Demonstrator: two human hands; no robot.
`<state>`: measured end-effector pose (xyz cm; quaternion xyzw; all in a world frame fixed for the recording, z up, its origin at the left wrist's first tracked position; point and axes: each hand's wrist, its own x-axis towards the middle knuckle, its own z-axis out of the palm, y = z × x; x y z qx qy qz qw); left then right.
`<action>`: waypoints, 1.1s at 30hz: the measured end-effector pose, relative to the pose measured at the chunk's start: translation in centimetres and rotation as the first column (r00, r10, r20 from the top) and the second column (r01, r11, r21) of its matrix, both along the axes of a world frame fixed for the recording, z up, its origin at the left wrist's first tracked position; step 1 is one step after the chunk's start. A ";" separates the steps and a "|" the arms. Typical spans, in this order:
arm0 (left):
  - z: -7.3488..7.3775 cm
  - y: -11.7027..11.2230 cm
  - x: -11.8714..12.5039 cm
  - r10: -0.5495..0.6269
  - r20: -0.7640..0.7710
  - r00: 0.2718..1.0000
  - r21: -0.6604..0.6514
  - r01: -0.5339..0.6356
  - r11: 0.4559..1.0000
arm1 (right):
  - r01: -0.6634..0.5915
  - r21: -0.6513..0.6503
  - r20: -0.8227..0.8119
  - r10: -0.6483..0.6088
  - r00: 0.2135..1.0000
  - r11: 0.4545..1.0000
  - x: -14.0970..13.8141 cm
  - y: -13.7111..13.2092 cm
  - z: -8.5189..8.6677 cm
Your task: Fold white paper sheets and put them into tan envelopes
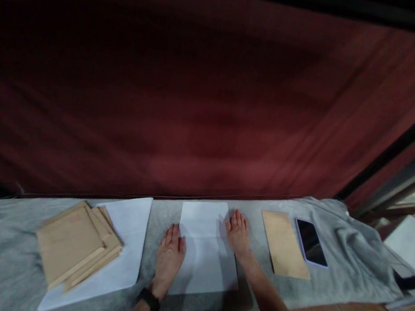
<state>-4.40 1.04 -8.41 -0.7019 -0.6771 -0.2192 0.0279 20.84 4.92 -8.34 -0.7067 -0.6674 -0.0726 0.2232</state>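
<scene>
A white sheet [205, 261] lies on the grey cloth [164, 212], a faint crease across it. The left hand [170, 253] rests palm down over the sheet's left edge, the right hand [238, 232] at its right edge; each grip is slack, fingers stretched out, clamped on nothing. Left of the sheet, brown envelopes [71, 241] are piled partly over white paper [126, 237]. Right of the sheet lie a brown envelope [285, 244] and, farther right, a phone [311, 242].
</scene>
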 end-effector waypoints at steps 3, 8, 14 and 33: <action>-0.5 -3.1 0.2 -0.022 0.068 0.997 -0.017 0.024 1.000 | -0.127 0.057 0.037 0.125 0.991 0.990 -2.1 -4.9 -0.8; 0.3 -5.5 1.3 0.004 0.128 0.992 -0.077 0.006 0.997 | -0.277 0.012 0.026 0.276 0.961 0.961 -5.8 -11.5 -1.4; 2.6 -6.5 2.4 0.020 0.067 0.998 -0.097 -0.014 0.995 | -0.261 -0.055 0.008 0.262 0.965 0.964 -6.0 -12.8 -0.3; 0.8 -7.8 2.6 -0.103 -0.142 0.984 -0.057 0.096 0.994 | -0.112 0.038 0.084 0.108 0.991 0.993 -0.9 -12.5 -1.0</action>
